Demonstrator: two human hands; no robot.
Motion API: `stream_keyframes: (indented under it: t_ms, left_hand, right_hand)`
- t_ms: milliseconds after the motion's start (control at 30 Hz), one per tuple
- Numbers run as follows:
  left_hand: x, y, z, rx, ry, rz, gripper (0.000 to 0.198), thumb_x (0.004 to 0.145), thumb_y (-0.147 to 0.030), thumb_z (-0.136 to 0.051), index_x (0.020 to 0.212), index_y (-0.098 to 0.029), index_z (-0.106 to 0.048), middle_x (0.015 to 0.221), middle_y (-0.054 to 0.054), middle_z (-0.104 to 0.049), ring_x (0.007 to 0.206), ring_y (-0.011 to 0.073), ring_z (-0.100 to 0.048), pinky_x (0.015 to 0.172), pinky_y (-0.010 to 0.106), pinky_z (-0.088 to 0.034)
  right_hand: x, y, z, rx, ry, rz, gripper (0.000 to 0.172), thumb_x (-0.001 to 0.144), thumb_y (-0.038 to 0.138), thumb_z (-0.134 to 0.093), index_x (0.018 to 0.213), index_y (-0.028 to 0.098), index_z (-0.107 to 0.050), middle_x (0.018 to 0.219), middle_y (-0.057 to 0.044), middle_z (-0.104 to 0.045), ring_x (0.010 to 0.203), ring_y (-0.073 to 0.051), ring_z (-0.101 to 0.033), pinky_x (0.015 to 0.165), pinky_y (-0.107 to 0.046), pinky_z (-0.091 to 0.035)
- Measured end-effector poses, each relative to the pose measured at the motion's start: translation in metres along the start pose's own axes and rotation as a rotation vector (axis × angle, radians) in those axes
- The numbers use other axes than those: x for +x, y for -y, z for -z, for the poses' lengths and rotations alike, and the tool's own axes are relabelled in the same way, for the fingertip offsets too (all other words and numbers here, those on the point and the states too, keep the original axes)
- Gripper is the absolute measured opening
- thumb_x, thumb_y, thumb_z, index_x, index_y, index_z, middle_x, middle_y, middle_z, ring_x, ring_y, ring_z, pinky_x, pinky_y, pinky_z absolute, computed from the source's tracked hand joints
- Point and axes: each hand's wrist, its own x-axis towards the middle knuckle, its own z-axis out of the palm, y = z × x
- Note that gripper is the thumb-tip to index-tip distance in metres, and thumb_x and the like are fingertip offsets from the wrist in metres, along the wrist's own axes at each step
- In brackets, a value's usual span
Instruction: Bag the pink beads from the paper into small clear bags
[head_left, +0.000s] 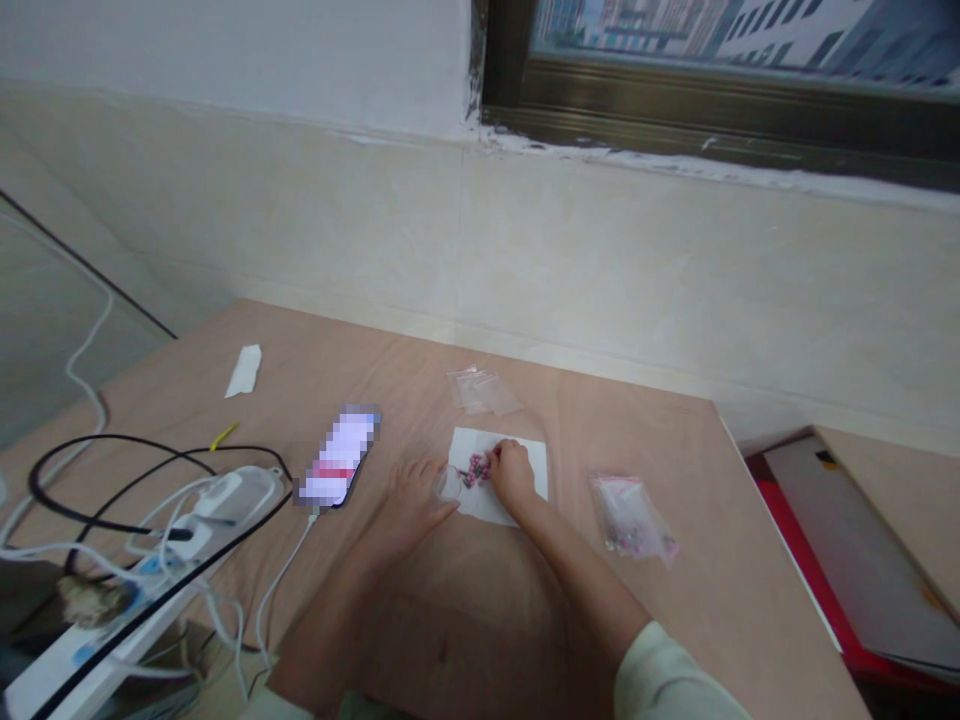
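Takes the beads (476,472), pink and dark, as clock centre: bunched on the paper (484,440). Touches their edge at 2 o'clock with the right hand (511,470), fingers bent together; cannot tell whether gripping any. Rests the left hand (415,492) near 9, open, thumb and finger parted around a clear piece (448,485), too blurred to name. Beyond at 12, empty bags (481,390); between 3 and 4, a filled bag (634,515). Farther toward 9, a phone (341,460), then a power strip (232,500); near 10, a white scrap (244,372).
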Motion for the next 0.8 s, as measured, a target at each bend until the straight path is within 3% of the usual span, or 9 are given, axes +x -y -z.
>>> stream_keyframes:
  t_ms: [167,400,600,800]
  left_hand:
    - [0.005,0.0,-0.001,0.002,-0.006,-0.01,0.041,0.067,-0.031,-0.054,0.103,-0.015,-0.047,0.105,0.01,-0.054,0.099,0.0249,-0.046,0.086,0.041,-0.033]
    - [0.014,0.001,-0.006,0.004,-0.039,-0.021,0.041,0.067,-0.033,-0.054,0.102,-0.014,-0.047,0.102,0.011,-0.056,0.097,0.0257,-0.048,0.085,0.042,-0.032]
    - [0.006,0.004,-0.003,-0.022,-0.042,-0.047,0.041,0.065,-0.032,-0.055,0.102,-0.018,-0.047,0.103,0.009,-0.055,0.098,0.0252,-0.047,0.085,0.041,-0.033]
    - [-0.004,-0.001,0.005,-0.041,-0.055,-0.05,0.041,0.067,-0.029,-0.054,0.104,-0.016,-0.045,0.105,0.009,-0.054,0.1,0.0228,-0.046,0.087,0.039,-0.033]
  right_hand:
    - [-0.008,0.008,0.01,0.244,-0.017,0.083,0.011,0.073,0.017,-0.045,0.068,0.013,-0.055,0.07,-0.008,-0.058,0.068,-0.016,-0.051,0.063,-0.025,-0.037]
    - [-0.031,0.028,0.015,0.544,0.151,0.269,0.006,0.07,0.018,-0.051,0.065,0.016,-0.053,0.063,-0.001,-0.055,0.059,-0.011,-0.049,0.056,-0.022,-0.038]
    - [-0.028,0.008,0.008,0.378,0.018,0.24,0.007,0.069,0.012,-0.05,0.07,0.016,-0.056,0.074,-0.004,-0.055,0.075,-0.015,-0.048,0.069,-0.027,-0.037]
    - [-0.028,-0.003,-0.001,0.154,0.008,0.263,0.016,0.069,0.008,-0.048,0.074,0.017,-0.059,0.081,-0.008,-0.052,0.082,-0.019,-0.044,0.07,-0.028,-0.037]
